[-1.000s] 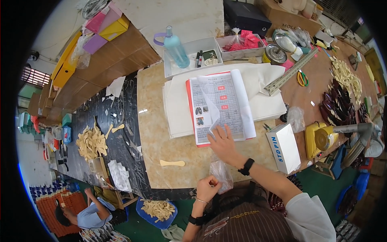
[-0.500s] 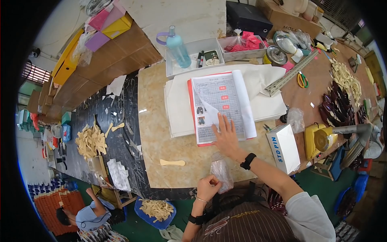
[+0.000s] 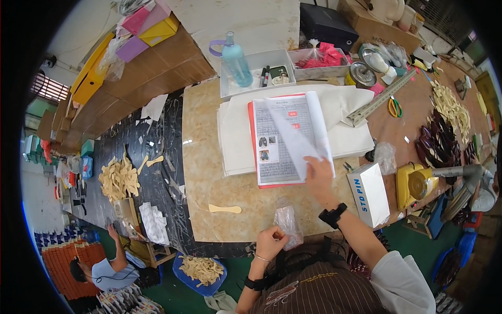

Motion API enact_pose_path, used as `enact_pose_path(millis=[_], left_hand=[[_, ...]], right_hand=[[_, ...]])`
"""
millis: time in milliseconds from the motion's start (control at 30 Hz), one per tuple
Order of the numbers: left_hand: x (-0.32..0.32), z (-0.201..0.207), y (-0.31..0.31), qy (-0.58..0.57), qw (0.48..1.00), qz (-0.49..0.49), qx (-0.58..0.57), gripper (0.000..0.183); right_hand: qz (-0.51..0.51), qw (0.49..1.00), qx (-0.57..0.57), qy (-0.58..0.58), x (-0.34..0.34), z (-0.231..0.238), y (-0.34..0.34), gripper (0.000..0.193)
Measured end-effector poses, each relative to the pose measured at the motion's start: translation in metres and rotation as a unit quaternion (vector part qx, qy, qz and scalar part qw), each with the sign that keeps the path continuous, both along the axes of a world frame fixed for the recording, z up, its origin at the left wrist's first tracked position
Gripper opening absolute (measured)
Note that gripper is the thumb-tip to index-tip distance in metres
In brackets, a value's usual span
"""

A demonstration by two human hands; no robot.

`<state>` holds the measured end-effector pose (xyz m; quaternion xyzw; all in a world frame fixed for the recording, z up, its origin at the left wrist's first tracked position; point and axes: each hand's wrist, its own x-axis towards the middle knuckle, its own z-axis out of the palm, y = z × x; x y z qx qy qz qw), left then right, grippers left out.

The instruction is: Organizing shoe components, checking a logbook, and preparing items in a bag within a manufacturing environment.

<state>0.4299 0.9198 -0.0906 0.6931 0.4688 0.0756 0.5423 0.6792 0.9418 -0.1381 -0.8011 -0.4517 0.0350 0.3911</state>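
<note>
Page (image 3: 295,141) curls up, its five-o'clock corner pinched by the right hand (image 3: 320,180); gripping lightly limits creasing. The nearly closed left hand (image 3: 269,244) pinches a plastic bag (image 3: 288,226).

We note a bench (image 3: 389,131) with black, marbled tan and brown areas. On the black (image 3: 123,138) we find heaped pale cutouts (image 3: 119,179); on the marbled area (image 3: 201,162), one lone cutout (image 3: 225,209), stacked white sheets (image 3: 236,146) and a white tray (image 3: 253,91); on the brown, scissors (image 3: 399,109) and a crumpled clear bag (image 3: 385,157).
</note>
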Motion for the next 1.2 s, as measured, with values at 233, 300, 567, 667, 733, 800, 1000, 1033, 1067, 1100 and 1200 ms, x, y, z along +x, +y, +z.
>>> enact_pose_path(millis=[233, 300, 567, 667, 733, 800, 1000, 1033, 1067, 1100, 1200], left_hand=[[0.007, 0.000, 0.001, -0.003, 1.000, -0.012, 0.003, 0.022], [0.009, 0.000, 0.002, 0.001, 1.000, -0.021, 0.013, 0.022], [0.004, -0.002, 0.000, -0.005, 1.000, -0.010, -0.004, 0.021], [0.007, 0.001, -0.001, -0.005, 1.000, -0.013, -0.002, 0.019], [0.002, 0.001, -0.002, 0.002, 1.000, -0.009, -0.003, 0.019], [0.001, 0.001, -0.001, 0.006, 1.000, -0.006, -0.008, 0.018], [0.006, 0.004, 0.005, 0.020, 0.999, -0.030, -0.005, 0.019], [0.005, 0.004, 0.005, 0.021, 0.999, -0.032, -0.004, 0.019], [0.005, 0.003, 0.006, 0.022, 0.999, -0.034, -0.003, 0.019], [0.005, 0.003, 0.006, 0.023, 0.999, -0.035, -0.004, 0.019], [0.005, 0.005, 0.005, 0.023, 0.999, -0.034, -0.006, 0.018]], right_hand=[[-0.315, 0.928, 0.034, 0.197, 0.072, -0.020, -0.070, 0.031], [-0.330, 0.944, 0.003, -0.027, 0.073, -0.019, -0.073, 0.042], [0.203, 0.975, 0.015, -0.086, -0.031, 0.022, 0.020, 0.038], [0.259, 0.959, -0.042, -0.111, -0.039, 0.007, 0.036, 0.037], [0.262, 0.955, -0.073, -0.120, -0.040, 0.002, 0.040, 0.036], [0.262, 0.956, -0.066, -0.114, -0.040, -0.001, 0.041, 0.034], [0.279, 0.949, -0.074, -0.126, -0.043, -0.012, 0.033, 0.026], [0.282, 0.950, -0.073, -0.111, -0.044, -0.012, 0.032, 0.024], [0.282, 0.950, -0.073, -0.111, -0.044, -0.011, 0.033, 0.024], [0.278, 0.953, -0.055, -0.105, -0.045, -0.011, 0.032, 0.021], [0.255, 0.964, -0.017, -0.078, -0.046, -0.012, 0.031, 0.015]])
